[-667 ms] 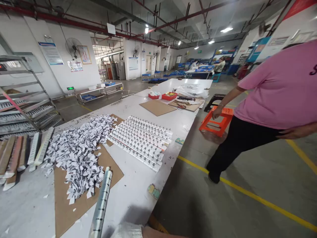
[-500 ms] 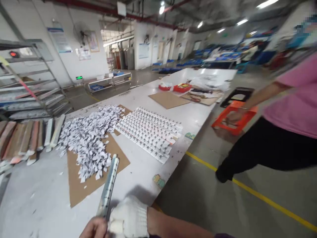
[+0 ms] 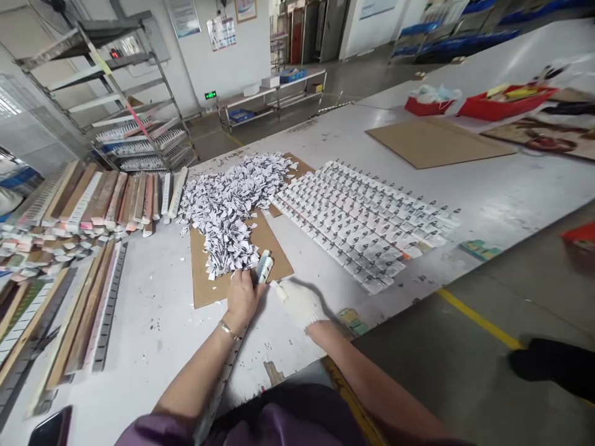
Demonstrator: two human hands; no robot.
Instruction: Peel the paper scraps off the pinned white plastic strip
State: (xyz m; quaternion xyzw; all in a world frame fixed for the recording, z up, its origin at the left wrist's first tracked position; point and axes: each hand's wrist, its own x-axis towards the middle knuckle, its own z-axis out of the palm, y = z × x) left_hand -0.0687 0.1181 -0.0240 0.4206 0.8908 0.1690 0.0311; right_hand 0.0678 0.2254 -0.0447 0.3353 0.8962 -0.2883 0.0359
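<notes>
My left hand, bare with a bracelet at the wrist, is closed on a long narrow strip with dark marks along it. The strip's far end sticks out past the thumb, and its near part runs back beneath my forearm. The fingertips of this hand meet the near edge of a heap of small white paper-like pieces. Just right of the strip is my right hand in a white glove, its fingers pinched together; what they hold, if anything, is too small to make out. Under the heap lies a brown cardboard sheet.
Rows of white strips with dark clips lie to the right. Wooden strips are stacked at left, near a phone. Farther back are another cardboard sheet and red trays. A person's dark-clothed leg shows beyond the table edge.
My view has swung left and down. Both hands now appear farther up the table beside the heap, with the strip's end nearer my left hand. The person at right has mostly left view.
</notes>
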